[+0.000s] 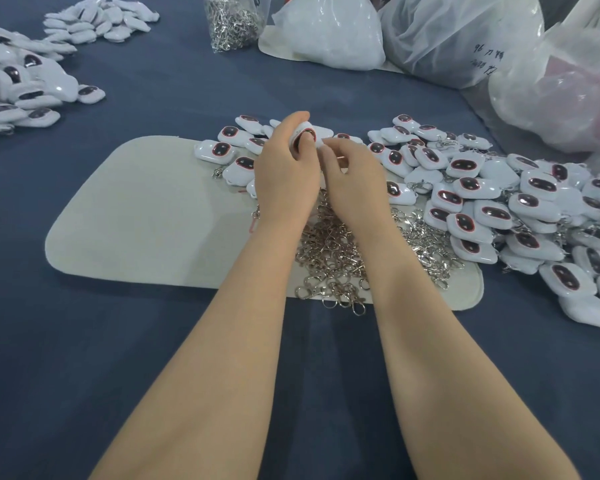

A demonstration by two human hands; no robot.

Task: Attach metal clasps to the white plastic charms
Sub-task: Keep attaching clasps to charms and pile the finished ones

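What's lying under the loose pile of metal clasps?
A pale mat, itself on the blue cloth. The clasps hide the mat's surface directly beneath them.

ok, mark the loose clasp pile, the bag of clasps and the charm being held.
loose clasp pile (pixel 328 247), head view, middle of the heap.
bag of clasps (pixel 232 22), head view, middle of the clear bag.
held charm (pixel 305 132), head view, white shell beside its dark face.

Blue-clothed table (pixel 118 341): beige mat (pixel 136 220) ctr, charm piles (pixel 534 220) L & R, plastic bags (pixel 465 36) at back.
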